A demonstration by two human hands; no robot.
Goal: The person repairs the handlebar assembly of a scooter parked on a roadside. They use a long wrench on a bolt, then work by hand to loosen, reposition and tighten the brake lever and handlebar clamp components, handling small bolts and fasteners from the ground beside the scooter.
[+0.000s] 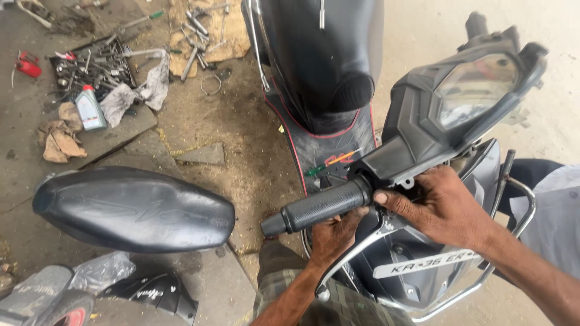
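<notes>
Under the scooter's handlebar, my left hand [335, 232] cups the black rubber grip [320, 208] from below, fingers curled up against its inner end. My right hand [438, 202] presses on the dark plastic handlebar cover [423, 136] just beside the grip, thumb at the joint, fingers bent over the edge. Beyond sits the black scooter body [320, 60]. A detached black seat [133, 208] lies on the floor to the left, with scattered tools [96, 63] and an oil bottle [90, 108] farther off

Floor [241, 139]: bare concrete, dusty and stained, under daylight. Upper left of frame: tray of tools [93, 66], rags [142, 87], bottle [90, 108]. Centre left: detached black seat [133, 208].
</notes>
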